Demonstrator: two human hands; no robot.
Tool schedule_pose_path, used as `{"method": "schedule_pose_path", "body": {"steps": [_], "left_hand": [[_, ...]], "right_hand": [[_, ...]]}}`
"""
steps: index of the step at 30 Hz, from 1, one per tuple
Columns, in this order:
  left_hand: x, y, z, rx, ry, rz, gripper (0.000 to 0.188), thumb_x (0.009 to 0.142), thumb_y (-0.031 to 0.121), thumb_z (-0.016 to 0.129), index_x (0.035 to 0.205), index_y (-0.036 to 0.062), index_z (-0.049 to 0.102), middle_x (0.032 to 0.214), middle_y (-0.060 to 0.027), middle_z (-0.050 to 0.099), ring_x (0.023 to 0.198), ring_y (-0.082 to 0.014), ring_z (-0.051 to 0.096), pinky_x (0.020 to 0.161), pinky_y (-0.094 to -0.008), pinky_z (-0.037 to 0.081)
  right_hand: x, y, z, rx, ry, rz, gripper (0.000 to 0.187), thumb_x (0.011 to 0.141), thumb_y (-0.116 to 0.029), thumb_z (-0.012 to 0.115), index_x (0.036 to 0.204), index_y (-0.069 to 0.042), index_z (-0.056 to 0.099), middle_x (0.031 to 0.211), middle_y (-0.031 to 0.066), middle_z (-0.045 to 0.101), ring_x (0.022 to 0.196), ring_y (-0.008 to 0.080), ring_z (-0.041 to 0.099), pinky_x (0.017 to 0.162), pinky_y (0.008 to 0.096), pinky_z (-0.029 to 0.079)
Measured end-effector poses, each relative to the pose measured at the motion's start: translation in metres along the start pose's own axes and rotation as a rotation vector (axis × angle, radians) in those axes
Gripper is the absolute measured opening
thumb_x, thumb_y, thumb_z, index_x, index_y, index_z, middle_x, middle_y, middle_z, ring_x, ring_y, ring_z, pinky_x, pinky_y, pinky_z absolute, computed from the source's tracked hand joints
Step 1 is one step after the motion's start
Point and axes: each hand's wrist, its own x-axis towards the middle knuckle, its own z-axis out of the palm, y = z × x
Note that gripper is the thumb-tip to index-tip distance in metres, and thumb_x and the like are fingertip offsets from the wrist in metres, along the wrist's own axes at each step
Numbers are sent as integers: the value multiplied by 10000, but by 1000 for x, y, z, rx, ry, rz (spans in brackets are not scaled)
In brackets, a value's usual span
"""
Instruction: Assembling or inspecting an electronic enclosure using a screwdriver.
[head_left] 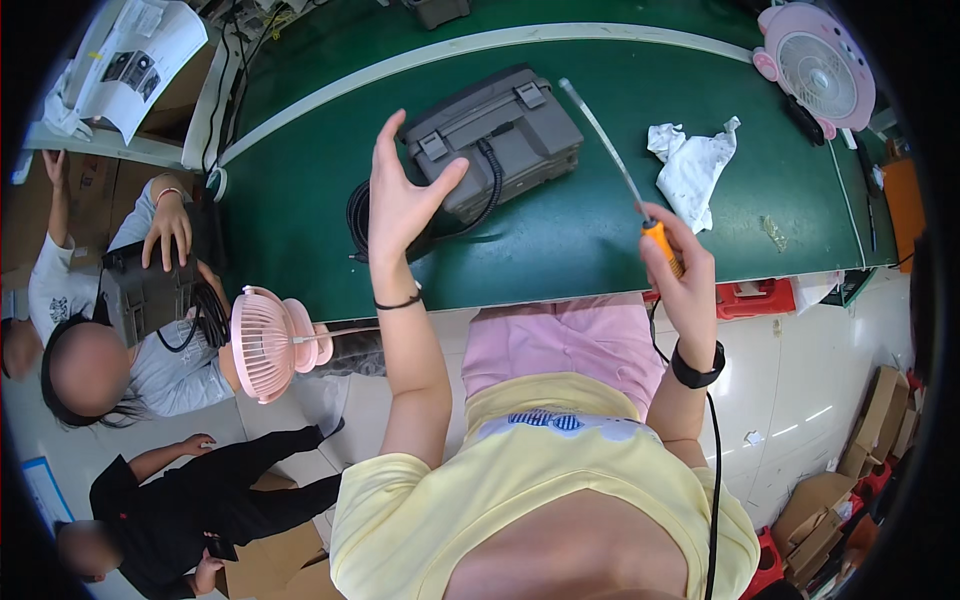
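table (300, 215): equipment case (497, 135) at middle, coiled cable (358, 215) just left of it | crumpled cloth (692, 165) right of case | desk fan (815, 65) at far right corner behind cloth | second fan (265, 343) at table's near left edge | cardboard boxes (835, 515) on floor, lower right

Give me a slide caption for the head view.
Left hand open above grey case; right hand holds orange-handled tool.
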Motion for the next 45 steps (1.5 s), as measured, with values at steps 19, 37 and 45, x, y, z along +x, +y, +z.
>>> {"method": "schedule_pose_path", "body": {"steps": [19,37,45], "left_hand": [[25,66,30,496,-109,578,829,718,371,790,1458,175,471,1288,-126,614,1205,-300,578,1117,-536,332],[17,-15,12,971,325,407,857,654,235,841,1439,207,500,1384,-37,505,1247,-242,480,1050,-434,323],[90,-93,-31,1418,555,90,761,740,268,809,1424,254,476,1402,-123,463,1289,-299,450,1033,-529,345]], "right_hand": [[26,41,25,402,12,123,352,1000,-151,591,1335,-45,575,822,-25,554,637,26,480,536,174,392],[47,62,51,381,118,36,439,998,-84,547,1425,-51,451,1082,39,611,690,22,484,569,168,425],[50,62,58,296,159,-24,445,957,-42,581,1391,-43,481,1008,31,649,669,44,518,562,195,446]]}}
